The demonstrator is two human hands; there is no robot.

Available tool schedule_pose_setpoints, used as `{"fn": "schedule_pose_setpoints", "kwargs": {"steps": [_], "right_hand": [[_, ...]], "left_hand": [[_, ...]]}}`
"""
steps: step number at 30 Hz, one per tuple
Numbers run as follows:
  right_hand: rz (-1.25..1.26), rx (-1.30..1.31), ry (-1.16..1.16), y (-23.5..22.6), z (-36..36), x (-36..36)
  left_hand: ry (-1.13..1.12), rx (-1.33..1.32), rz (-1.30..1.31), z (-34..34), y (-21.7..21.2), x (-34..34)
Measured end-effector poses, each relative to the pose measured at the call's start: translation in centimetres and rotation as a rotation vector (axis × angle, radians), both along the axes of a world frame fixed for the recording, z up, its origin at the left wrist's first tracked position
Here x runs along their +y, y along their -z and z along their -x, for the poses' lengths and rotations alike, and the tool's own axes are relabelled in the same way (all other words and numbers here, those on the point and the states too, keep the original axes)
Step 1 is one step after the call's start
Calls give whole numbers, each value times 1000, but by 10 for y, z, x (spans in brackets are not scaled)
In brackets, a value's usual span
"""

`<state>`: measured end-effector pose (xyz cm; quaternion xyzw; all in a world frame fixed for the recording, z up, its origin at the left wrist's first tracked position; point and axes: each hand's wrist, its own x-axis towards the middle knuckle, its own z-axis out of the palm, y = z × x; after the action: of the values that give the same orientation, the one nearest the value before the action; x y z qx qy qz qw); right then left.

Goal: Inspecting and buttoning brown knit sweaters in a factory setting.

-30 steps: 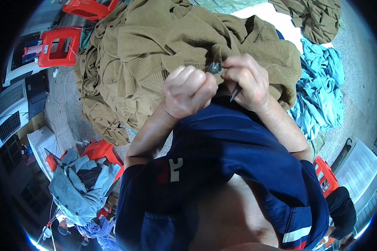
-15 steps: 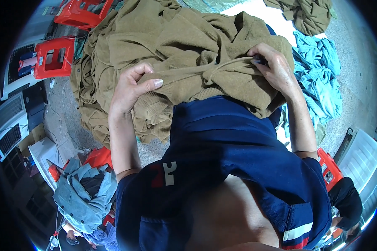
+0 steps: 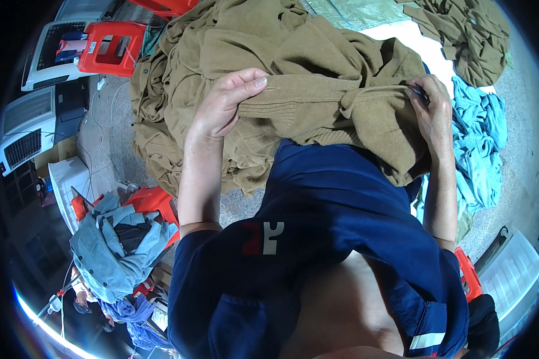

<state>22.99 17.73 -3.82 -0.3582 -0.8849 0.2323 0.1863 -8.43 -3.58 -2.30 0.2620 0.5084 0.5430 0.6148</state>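
1. Navy shirt (image 3: 335, 233): nearest. Garment's lower folds hang by its front; leaning in could trap the cloth against it and hide the lower edge.
2. Left hand (image 3: 226, 100): thumb and fingers pinched on the ribbed end. Grip sits right at the edge, so a hard pull might slip it free.
3. Right hand (image 3: 432, 110): fingers closed on the other end. Small dark object (image 3: 418, 93) there too, mostly hidden, kind unclear; if it has a point or blade, tugging could nick the knit.
4. Olive-brown knit garment (image 3: 308, 107): drawn out between both hands, above the lap, in front of the heap. Looks stretchy; uneven tension would likely distort the ribbing. Bunched fold near the middle could conceal a flaw or get caught.
5. Heap of brown knitwear (image 3: 185, 72): directly behind, same colour. Easy to grab a neighbouring layer by mistake, or drag pieces along; where garment ends and heap begins is hard to tell.
6. Light blue garments (image 3: 479, 143): to the right, past the right hand. A wide sweep of that arm could disturb them.
7. Brown clothing (image 3: 476, 45): upper right, beyond the white sheet (image 3: 422, 45). Similar colour, so mix-ups possible if the piles meet.
8. Red stool (image 3: 90, 52): far left, well apart, low risk.
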Motion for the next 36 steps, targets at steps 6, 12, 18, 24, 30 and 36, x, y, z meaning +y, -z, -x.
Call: {"fn": "schedule_pose_setpoints", "kwargs": {"steps": [6,12,18,24,30,36], "right_hand": [[-61,1,-12,7,-2,0],[94,-110,-18,-12,-11,-12],[185,-126,-403,-36,-44,-36],[54,1,-392,-54,-12,-67],[79,59,-319,-12,56,-92],[121,-28,-281,9,75,-91]], "left_hand": [[-56,-10,17,-1,-4,-4],[-83,624,110,23,3,-18],[84,1401,472,0,6,-26],[25,1429,-376,-81,-7,9],[55,1246,-243,-94,23,12],[36,1424,-299,-100,36,6]]}}
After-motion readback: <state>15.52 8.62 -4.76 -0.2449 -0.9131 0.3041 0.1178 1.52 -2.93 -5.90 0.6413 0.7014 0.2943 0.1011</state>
